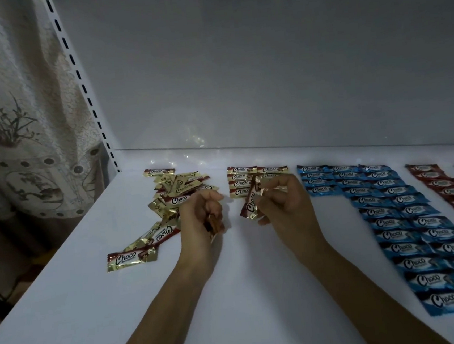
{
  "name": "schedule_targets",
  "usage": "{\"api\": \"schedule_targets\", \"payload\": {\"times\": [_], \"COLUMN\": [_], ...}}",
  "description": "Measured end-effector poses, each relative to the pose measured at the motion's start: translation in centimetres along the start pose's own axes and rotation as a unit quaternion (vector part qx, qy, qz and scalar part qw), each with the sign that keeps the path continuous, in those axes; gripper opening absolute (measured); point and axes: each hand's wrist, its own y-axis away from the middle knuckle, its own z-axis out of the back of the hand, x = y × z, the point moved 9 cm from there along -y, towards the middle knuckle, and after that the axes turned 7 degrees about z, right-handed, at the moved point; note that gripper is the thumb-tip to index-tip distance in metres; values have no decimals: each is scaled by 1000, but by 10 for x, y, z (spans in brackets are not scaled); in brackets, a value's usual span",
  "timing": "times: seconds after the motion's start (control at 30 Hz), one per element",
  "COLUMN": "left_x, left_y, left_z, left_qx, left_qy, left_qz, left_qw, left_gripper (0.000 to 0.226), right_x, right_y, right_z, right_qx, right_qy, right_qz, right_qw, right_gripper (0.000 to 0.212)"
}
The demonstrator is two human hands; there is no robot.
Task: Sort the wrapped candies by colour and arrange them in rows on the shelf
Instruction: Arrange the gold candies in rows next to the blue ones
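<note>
Shelf (67, 312) holds blue rows (391, 222); left hand (199, 216), right hand (283, 202) grip gold candies (251, 201).

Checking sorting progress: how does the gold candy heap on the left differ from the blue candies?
The gold candy heap lies jumbled, wrappers overlapping at mixed angles; the blue candies lie flat in straight rows. The heap's wrappers are gold and brown; the blue candies' are blue and white. The heap holds fewer pieces than the blue candies. Both carry the Choco print and rest on the white shelf.
</note>
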Motion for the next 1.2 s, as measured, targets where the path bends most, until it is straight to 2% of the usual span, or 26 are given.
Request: {"api": "schedule_targets", "payload": {"times": [0.07, 0.13, 0.2, 0.23, 0.4, 0.47, 0.53, 0.6, 0.7, 0.77, 0.8, 0.87, 0.97, 1.07, 1.13, 1.2], "left_x": [-2, -4, -4, -3, 4, 8, 11, 16, 19, 19, 19, 18, 14, 11, 9, 6], "left_y": [1, 2, 1, 0, -3, -2, 0, 3, 6, 3, 4, 8, 10, 8, 8, 10], "left_z": [-2, -2, -1, 0, 3, 1, -4, -11, -21, -22, -24, -30, -29, -24, -21, -19], "left_qx": [10, 18, 24, 27, 28, 38, 52, 81, 111, 101, 106, 124, 128, 110, 78, 58], "left_qy": [-11, -9, -3, 0, 38, 53, 53, 43, 4, -69, -100, -127, -136, -170, -199, -227], "left_qz": [0, -2, 0, 2, 39, 69, 90, 110, 99, 42, 11, -35, -75, -94, -99, -103], "left_qw": [1000, 1000, 1000, 1000, 998, 995, 993, 990, 989, 992, 989, 984, 980, 975, 972, 967], "left_gripper": [35, 36, 39, 41, 53, 61, 67, 66, 59, 57, 54, 46, 33, 35, 36, 39], "right_x": [1, 12, 33, 39, 54, 49, 45, 41, 28, 16, 9, 4, 7, 7, 2, 4], "right_y": [3, 7, 18, 24, 48, 51, 50, 46, 27, 14, 10, 7, 7, 9, 10, 7], "right_z": [-2, -4, -17, -25, -65, -72, -74, -68, -47, -27, -20, -11, -11, -12, -10, -7], "right_qx": [9, 32, 59, 69, 136, 150, 150, 137, 105, 67, 54, 41, 44, 40, 35, 29], "right_qy": [7, 132, 312, 355, 430, 444, 439, 420, 316, 213, 162, 95, 34, 10, -15, -6], "right_qz": [-3, 86, 240, 294, 421, 425, 409, 380, 273, 164, 111, 49, 21, -5, -37, -20], "right_qw": [1000, 987, 917, 884, 787, 774, 786, 813, 903, 961, 979, 993, 998, 999, 999, 999], "right_gripper": [27, 20, 23, 28, 38, 39, 39, 36, 25, 14, 10, 9, 4, 18, 20, 19]}}
